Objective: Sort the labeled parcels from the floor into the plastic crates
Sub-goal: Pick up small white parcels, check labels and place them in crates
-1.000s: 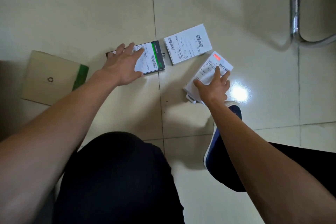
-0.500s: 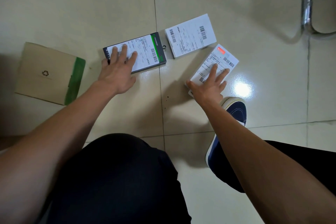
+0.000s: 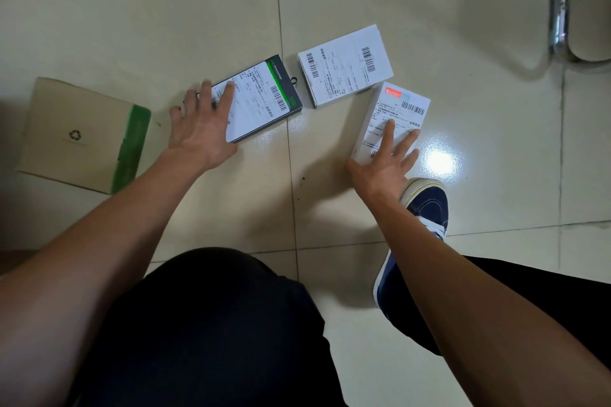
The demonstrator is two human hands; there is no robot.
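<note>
Three labeled parcels lie flat on the tiled floor. A dark box with a green stripe (image 3: pixel 261 99) is on the left, and my left hand (image 3: pixel 201 129) rests on its near left end with fingers spread. A plain white box (image 3: pixel 345 64) lies untouched behind the other two. A white box with a red logo (image 3: pixel 393 112) is on the right; my right hand (image 3: pixel 385 162) lies flat on its near end, fingers apart. Neither hand has lifted anything. No crate is in view.
A brown cardboard parcel with a green band and recycling mark (image 3: pixel 82 134) lies at far left. A chrome chair leg (image 3: pixel 558 10) curves at top right. My blue shoe (image 3: pixel 420 231) stands just behind the right hand, and my dark-trousered knee (image 3: pixel 211 324) fills the bottom.
Both hands slid back toward me along their boxes, from covering the middles to resting on the near ends. The view shifted slightly; the parcels stayed flat on the floor.
</note>
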